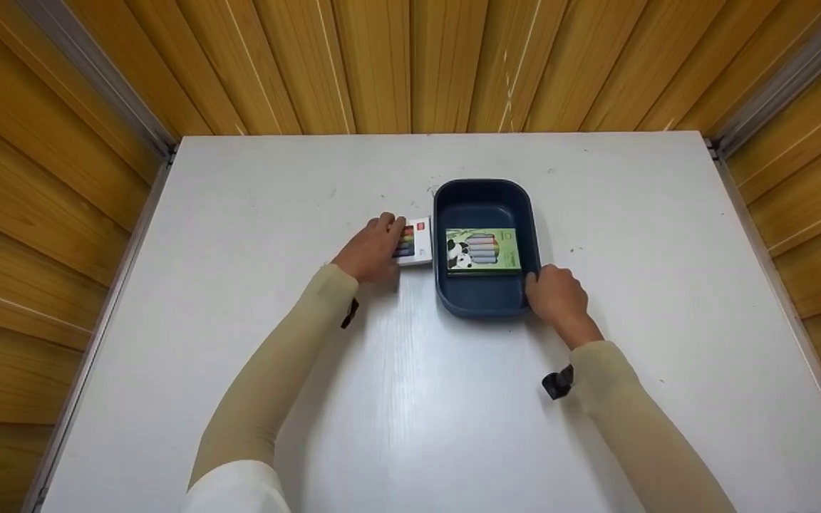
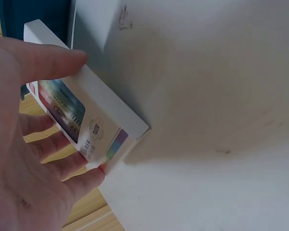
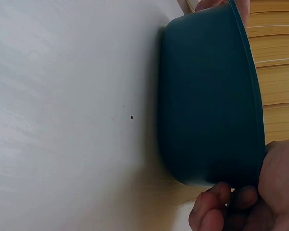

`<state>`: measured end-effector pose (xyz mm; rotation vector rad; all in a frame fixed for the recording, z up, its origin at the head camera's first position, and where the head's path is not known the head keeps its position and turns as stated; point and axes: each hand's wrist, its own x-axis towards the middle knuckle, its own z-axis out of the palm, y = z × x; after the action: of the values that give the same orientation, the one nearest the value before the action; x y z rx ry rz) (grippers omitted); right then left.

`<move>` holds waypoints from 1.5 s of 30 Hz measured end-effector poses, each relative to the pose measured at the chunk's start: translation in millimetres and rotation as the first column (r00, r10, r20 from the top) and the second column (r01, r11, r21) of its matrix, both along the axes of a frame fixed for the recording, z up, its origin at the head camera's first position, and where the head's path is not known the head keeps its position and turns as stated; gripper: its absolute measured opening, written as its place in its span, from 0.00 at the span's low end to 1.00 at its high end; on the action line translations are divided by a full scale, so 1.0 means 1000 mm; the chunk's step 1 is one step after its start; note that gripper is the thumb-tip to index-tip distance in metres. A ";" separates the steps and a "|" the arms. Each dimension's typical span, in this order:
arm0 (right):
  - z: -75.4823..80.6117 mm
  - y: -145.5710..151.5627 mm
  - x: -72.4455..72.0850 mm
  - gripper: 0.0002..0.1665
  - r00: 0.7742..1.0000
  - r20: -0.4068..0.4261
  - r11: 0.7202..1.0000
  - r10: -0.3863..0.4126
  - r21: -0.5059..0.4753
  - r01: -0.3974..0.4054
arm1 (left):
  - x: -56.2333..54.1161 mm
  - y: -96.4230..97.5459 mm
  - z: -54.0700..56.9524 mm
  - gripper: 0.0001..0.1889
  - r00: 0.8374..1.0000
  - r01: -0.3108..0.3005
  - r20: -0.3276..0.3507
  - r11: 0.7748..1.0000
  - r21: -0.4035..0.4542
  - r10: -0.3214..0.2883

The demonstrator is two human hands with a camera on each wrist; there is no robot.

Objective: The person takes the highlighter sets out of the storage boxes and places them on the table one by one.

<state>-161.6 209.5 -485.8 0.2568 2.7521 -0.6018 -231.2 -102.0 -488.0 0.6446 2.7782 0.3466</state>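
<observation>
White box (image 2: 98, 110) pinched btwn L thumb (image 2: 53, 61) & L fingers (image 2: 88, 180), beside blue bin (image 3: 207, 96); R fingers (image 3: 204, 211) grip it.

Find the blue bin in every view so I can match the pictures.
Head: just right of centre, the bin has the right hand at its lower right corner.
Left wrist: top left corner, cut off by the frame, beyond the white box in the left hand.
Right wrist: right of centre, large, its outer wall facing the camera.
Shared landmark: the white table.
</observation>
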 end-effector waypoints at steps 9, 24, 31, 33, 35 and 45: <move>0.000 -0.001 0.002 0.26 1.000 0.008 1.000 0.000 0.002 0.000 | 0.003 0.004 -0.004 0.37 0.999 0.034 -0.014 0.998 -0.062 -0.034; -0.001 -0.004 0.004 0.25 1.000 -0.025 1.000 0.003 -0.005 -0.003 | 0.010 0.008 -0.011 0.33 0.998 0.035 -0.043 0.985 -0.170 -0.043; 0.000 -0.004 0.002 0.25 1.000 0.001 1.000 -0.002 -0.008 0.002 | 0.018 0.011 -0.013 0.32 0.994 0.036 -0.096 0.990 -0.136 -0.050; 0.000 -0.003 0.002 0.25 1.000 0.008 1.000 -0.003 -0.007 0.003 | 0.020 0.012 -0.014 0.30 0.991 0.048 -0.121 0.992 -0.113 -0.062; 0.001 -0.003 0.001 0.25 1.000 0.011 1.000 -0.004 -0.007 0.004 | 0.022 0.014 -0.014 0.28 0.988 0.062 -0.135 0.994 -0.094 -0.074; 0.002 0.000 0.001 0.26 1.000 -0.004 1.000 0.005 0.003 -0.005 | 0.021 0.023 -0.014 0.22 0.986 0.092 -0.135 0.995 -0.022 -0.094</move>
<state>-160.3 209.0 -484.2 0.2499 2.7571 -0.5978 -210.2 -79.3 -502.1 0.8201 2.8629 0.2700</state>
